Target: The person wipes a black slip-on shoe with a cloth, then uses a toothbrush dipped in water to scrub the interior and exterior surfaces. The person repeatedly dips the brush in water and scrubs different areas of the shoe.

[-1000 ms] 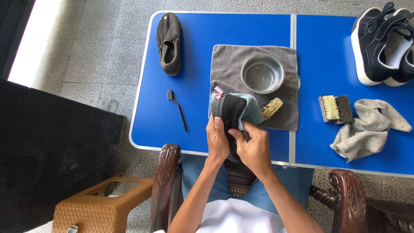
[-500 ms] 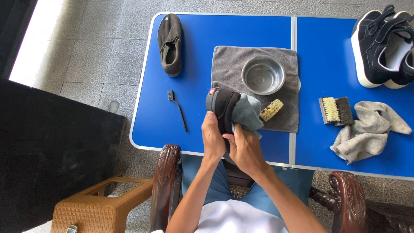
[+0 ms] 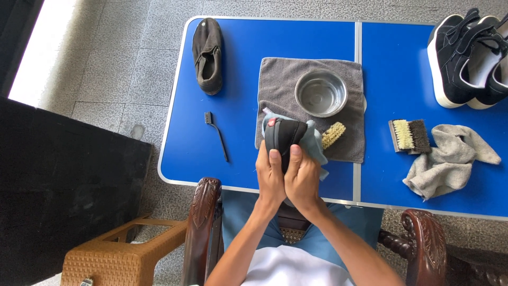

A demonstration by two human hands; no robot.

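Left hand (image 3: 270, 177): closed around the near end of a black shoe (image 3: 283, 139), thumb up on its surface; grips the shoe's left side

Right hand (image 3: 302, 180): closed on the shoe's right side, thumb up beside the left thumb, the two hands touching; a light blue cloth (image 3: 315, 143) is held against the shoe under this hand, its corners showing left and right of the shoe

Black shoe: held above the near edge of the blue table (image 3: 238, 95), over the front edge of the grey towel (image 3: 280, 79); small red mark on its far end

Grey towel: spread flat at table centre, carrying a steel bowl (image 3: 320, 93) at its far right part and a pale bristle brush (image 3: 333, 134) near its front right, just beside the blue cloth

Second dark shoe (image 3: 207, 55): lying at the far left corner of the table, well apart from the hands

Thin black brush (image 3: 216, 135): flat on the table, left of the towel, between the second shoe and the near edge

Block brush (image 3: 409, 135): pale and dark bristles, on the right half of the table, touching or just beside a crumpled grey rag (image 3: 450, 159)

Black sneakers (image 3: 468, 58): pair with white soles, far right corner

Below the table: carved wooden chair arms (image 3: 203, 212), a woven brown stool (image 3: 121, 254) on the tiled floor at the left
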